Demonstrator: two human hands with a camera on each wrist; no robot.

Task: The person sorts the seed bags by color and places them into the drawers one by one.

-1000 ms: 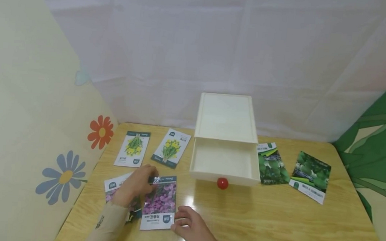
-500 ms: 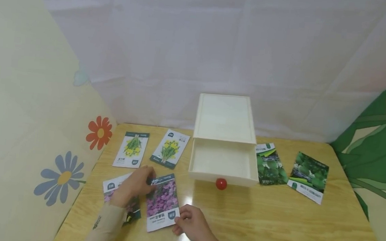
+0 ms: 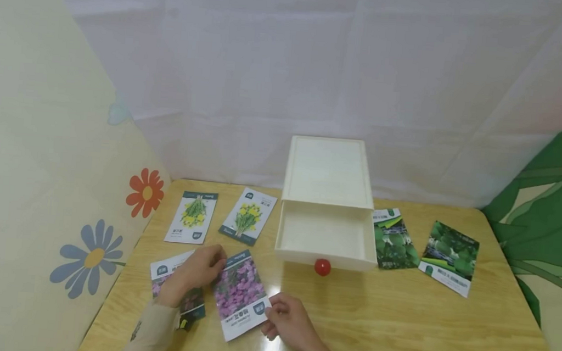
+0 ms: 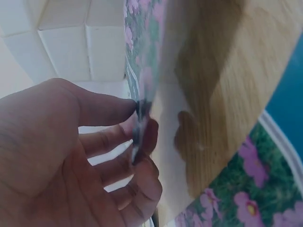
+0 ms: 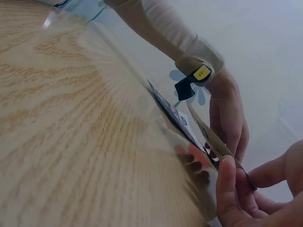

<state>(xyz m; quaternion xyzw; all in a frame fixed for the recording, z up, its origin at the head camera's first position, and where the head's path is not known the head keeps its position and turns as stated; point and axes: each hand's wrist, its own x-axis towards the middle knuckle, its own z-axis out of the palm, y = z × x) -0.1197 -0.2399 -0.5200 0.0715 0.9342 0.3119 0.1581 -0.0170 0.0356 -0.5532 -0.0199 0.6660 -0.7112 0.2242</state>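
A seed packet with pink-purple flowers [image 3: 241, 288] is held between both hands, slanted over the table in the head view. My left hand [image 3: 199, 272] pinches its far left corner; the left wrist view shows the thumb [image 4: 106, 109] on one face and fingers behind. At the near right corner my right hand [image 3: 290, 320] pinches the packet between thumb and fingers, as the right wrist view also shows [image 5: 241, 182]. Partly hidden under my left forearm, a second purple-flower packet [image 3: 194, 300] lies on the table.
A white box [image 3: 330, 171] stands at the back with its drawer [image 3: 325, 259] pulled out, a red knob [image 3: 322, 267] on the front. Two yellow-flower packets [image 3: 192, 217] lie left of it. Two green packets [image 3: 448, 257] lie right, on the wooden table [image 3: 398, 328].
The held packet has turned, its near end swinging to the right. My right hand has closed its fingers on the near corner and shifted slightly right. The left hand keeps nearly the same place.
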